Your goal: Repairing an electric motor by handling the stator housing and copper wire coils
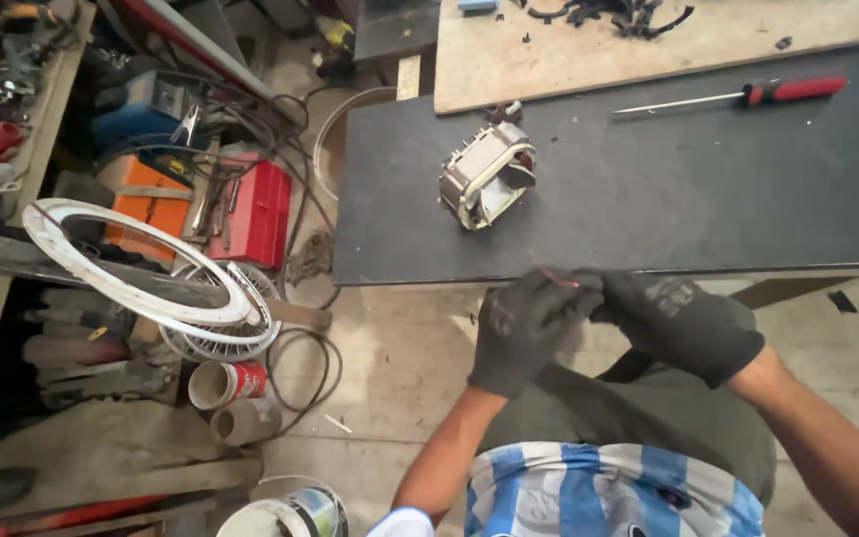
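Two hands in dark work gloves meet just below the near edge of a dark, flat work surface [648, 199], pinching a thin reddish strand of wire [556, 275] between them. The left hand [524, 328] has its fingers [561, 290] curled narrow around one end of the strand, while the right hand [683, 323] closes its fingertips on the other end, the two gloves touching at the tips. The strand is short and partly hidden by the gloves, so its full length cannot be told.

On the surface above the hands, well apart from them, stands a grey-white metal motor stator with wound coils [487, 174], tilted on one side. Farther back and to the right lies a long screwdriver with a red handle [738, 96], its shaft pointing left. Behind it a pale wooden board [589, 55] carries scraps of black plastic [613, 15].

To the left, on the concrete floor, a white round fan guard ring [131, 264] leans over a wire fan grille [216, 328], near a red metal toolbox [256, 211] and an orange box [146, 204]. A cardboard tube [226, 383] lies beside a loop of black cable [315, 373].
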